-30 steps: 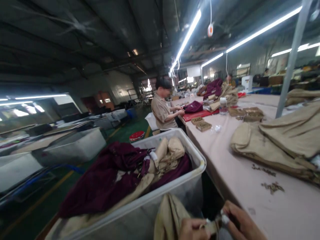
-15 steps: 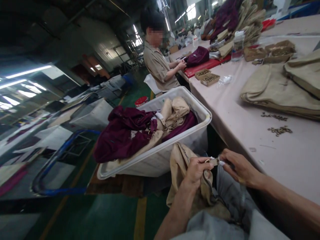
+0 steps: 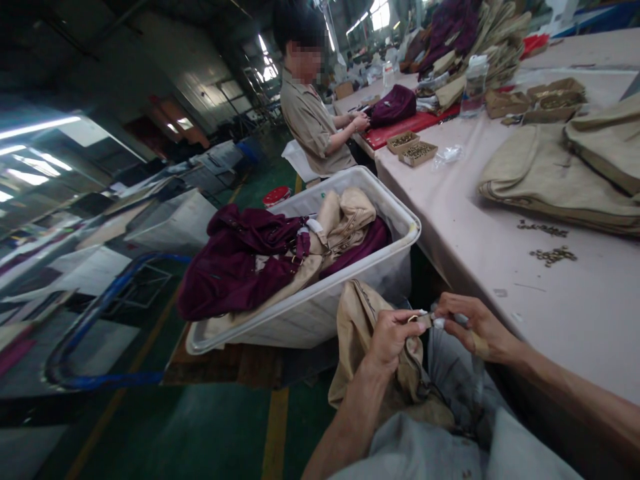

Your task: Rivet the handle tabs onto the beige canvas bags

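A tan fabric bag [image 3: 354,327] hangs over my lap, its opening edge and dark seam showing. My left hand [image 3: 393,337] is closed on a short tan strap [image 3: 425,321] of this bag, with a brass-coloured ring beside the fingertips. At the strap's other end, my right hand [image 3: 473,325] pinches with thumb and fingers, the tips wrapped in something white. Whether a small metal piece sits between those fingers is too small to tell. Small brass-coloured fittings [image 3: 553,256] lie in two loose groups on the table to my right.
A white bin [image 3: 300,337] holding purple and tan bags stands ahead, on a cart with a blue handle [image 3: 95,307]. The pink-covered table [image 3: 450,220] carries tan bags [image 3: 530,167], boxes of fittings [image 3: 417,153] and a bottle [image 3: 474,87]. A co-worker [image 3: 313,127] handles a purple bag.
The view has shifted slightly, so the surroundings sit a little further left and higher. My right-hand fingers have shifted slightly at the strap end; my left hand keeps its hold.
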Demonstrator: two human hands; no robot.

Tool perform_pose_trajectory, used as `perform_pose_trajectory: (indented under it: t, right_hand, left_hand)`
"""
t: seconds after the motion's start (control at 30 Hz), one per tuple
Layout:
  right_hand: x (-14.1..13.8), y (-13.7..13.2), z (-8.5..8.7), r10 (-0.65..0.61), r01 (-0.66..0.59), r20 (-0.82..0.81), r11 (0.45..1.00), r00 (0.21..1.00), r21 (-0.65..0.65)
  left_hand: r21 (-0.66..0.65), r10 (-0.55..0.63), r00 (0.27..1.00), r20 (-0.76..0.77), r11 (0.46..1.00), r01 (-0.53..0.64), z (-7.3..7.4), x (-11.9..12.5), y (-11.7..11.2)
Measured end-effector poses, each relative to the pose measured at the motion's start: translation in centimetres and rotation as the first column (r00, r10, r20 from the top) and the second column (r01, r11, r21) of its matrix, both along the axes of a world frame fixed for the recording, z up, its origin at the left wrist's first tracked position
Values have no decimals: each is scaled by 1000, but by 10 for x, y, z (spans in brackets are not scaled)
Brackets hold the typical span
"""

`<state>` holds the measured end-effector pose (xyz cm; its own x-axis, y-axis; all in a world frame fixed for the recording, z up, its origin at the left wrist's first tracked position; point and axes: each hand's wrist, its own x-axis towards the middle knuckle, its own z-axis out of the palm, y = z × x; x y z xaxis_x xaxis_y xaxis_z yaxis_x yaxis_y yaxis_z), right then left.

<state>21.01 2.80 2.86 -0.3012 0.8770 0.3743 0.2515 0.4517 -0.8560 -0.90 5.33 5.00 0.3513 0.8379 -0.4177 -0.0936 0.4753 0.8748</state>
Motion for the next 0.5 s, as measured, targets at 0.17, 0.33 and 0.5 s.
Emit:
perform_pose_trajectory:
  t: [0.17,0.33,0.5]
  right_hand:
    - [2,2,-2,-29,18,-73,989,997,-144]
    - [5,3,-6,-31,11,-67,959,997,-283]
    - [2,4,-10,-62,43,-47,944,997,-326]
  left_hand:
    - [44,-4,1000,-21,999,5,2,1,-4]
    - [90,-30,997,-74,995,37,4,2,-5]
    - [52,-53,997,-59,997,56,0,4,-6]
